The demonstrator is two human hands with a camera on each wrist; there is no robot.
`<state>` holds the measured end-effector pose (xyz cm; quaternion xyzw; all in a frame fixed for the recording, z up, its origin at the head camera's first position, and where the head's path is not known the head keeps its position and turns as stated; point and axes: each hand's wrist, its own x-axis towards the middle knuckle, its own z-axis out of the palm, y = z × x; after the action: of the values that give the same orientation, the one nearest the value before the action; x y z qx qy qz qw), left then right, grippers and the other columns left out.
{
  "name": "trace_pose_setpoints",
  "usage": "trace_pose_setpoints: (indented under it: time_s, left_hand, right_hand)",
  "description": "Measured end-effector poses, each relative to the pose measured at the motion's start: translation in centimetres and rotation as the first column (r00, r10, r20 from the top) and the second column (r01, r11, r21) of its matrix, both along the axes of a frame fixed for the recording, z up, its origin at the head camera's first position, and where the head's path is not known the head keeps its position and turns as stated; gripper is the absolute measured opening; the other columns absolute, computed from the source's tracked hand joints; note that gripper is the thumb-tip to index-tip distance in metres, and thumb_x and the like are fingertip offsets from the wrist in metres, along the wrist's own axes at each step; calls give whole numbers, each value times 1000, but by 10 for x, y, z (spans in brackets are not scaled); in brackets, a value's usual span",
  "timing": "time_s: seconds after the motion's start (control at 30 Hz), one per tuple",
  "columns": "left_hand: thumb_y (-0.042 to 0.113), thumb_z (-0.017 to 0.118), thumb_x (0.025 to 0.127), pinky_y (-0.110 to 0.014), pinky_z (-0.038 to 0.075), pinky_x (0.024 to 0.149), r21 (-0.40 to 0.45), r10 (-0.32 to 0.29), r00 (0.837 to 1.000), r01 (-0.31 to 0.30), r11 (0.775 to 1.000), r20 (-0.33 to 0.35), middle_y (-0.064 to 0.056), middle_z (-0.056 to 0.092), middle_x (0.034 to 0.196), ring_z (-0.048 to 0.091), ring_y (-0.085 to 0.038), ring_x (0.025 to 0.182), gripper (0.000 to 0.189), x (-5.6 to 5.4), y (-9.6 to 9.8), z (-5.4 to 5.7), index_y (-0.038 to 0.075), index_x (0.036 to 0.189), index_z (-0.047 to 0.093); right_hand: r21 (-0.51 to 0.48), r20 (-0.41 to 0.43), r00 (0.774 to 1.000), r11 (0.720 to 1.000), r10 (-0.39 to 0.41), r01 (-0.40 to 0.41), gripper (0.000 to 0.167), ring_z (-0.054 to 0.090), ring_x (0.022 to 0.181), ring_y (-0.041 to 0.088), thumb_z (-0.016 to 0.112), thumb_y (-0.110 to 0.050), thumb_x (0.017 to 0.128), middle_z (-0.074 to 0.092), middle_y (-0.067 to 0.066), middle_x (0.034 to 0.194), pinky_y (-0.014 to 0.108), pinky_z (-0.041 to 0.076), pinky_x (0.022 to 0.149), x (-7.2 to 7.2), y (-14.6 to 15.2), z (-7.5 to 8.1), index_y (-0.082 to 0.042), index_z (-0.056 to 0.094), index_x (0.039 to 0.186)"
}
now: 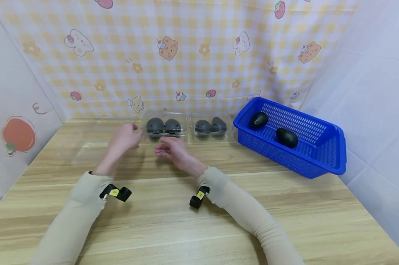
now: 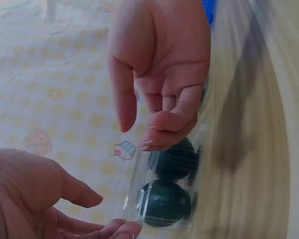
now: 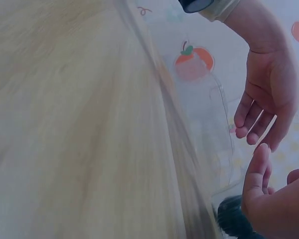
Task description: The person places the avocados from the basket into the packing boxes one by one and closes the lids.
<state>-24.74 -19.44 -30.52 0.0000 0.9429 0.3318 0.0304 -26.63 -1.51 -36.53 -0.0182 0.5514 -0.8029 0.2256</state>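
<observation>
The left hand (image 1: 126, 137) and right hand (image 1: 175, 150) hover near each other, apart, fingers loosely bent. Behind them, the left arm (image 1: 75, 215) and right arm (image 1: 249, 211) reach forward, slanting inward.

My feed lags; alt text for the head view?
Bare left hand and right hand near two clear plastic boxes, each holding two dark rounded fruits, on a wooden table. At right, a blue plastic basket holds two more.
</observation>
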Motion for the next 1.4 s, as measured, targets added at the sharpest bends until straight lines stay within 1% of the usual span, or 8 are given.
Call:
trace_pose_setpoints:
  time_s: [0.13,0.33,0.57,0.7,0.97,1.07,1.2,1.4]
  left_hand:
    - [22,41,105,-57,51,84,-23,13,1000,-14,1000,-26,-33,65,108,67,-42,93,53,3,-13,4,-20,138,39]
    - [22,42,104,-60,48,86,-69,30,997,-35,997,-77,-40,54,124,56,-51,107,53,7,-26,6,-20,135,43]
    - [22,42,102,-52,49,73,-90,55,986,-70,993,-156,-34,59,108,59,-44,91,50,12,-38,2,-20,129,47]
    - [18,43,100,-49,48,68,-96,64,979,-83,992,-192,-31,60,99,57,-41,83,48,14,-49,-1,-22,126,47]
    - [16,45,100,-58,49,76,-107,86,975,-109,988,-203,-41,58,112,58,-52,96,48,23,-73,-6,-24,127,46]
    - [16,44,99,-60,46,78,-131,99,970,-130,983,-223,-40,57,108,55,-51,94,47,27,-82,-7,-23,124,48]
    - [19,41,100,-67,41,84,-157,132,971,-164,974,-198,-45,48,116,46,-57,104,49,30,-94,-5,-23,127,44]
    - [22,38,101,-73,28,98,-199,194,971,-220,955,-143,-53,32,127,27,-67,122,55,28,-117,-7,-25,130,37]
  right_hand:
    - [-2,-23,1000,1000,-10,10,26,66,72,21,52,-6,104,66,18,88,33,59,81,3,-8,3,9,51,125]
    - [2,-45,999,1000,-10,10,21,65,71,19,51,-6,105,64,14,84,34,59,82,6,-20,5,6,52,123]
    - [24,-53,997,998,59,-58,25,65,70,17,49,-8,105,64,11,82,32,59,81,12,-33,8,6,50,127]
    - [11,-43,995,996,89,-88,14,65,68,16,52,-8,105,64,10,80,30,59,77,15,-41,8,1,53,115]
    - [10,-37,992,992,125,-124,5,64,67,17,56,-6,102,63,10,79,33,60,79,20,-60,8,-6,53,98]
    - [25,-50,991,992,127,-126,6,63,65,17,57,-6,101,64,15,82,34,60,79,21,-66,6,0,56,103]
    - [45,-75,988,990,135,-132,28,62,63,16,56,-3,101,66,27,95,31,60,74,22,-74,4,17,55,120]
    - [44,-91,983,987,159,-155,32,62,65,18,55,-3,102,61,14,82,31,60,72,26,-83,2,21,53,124]
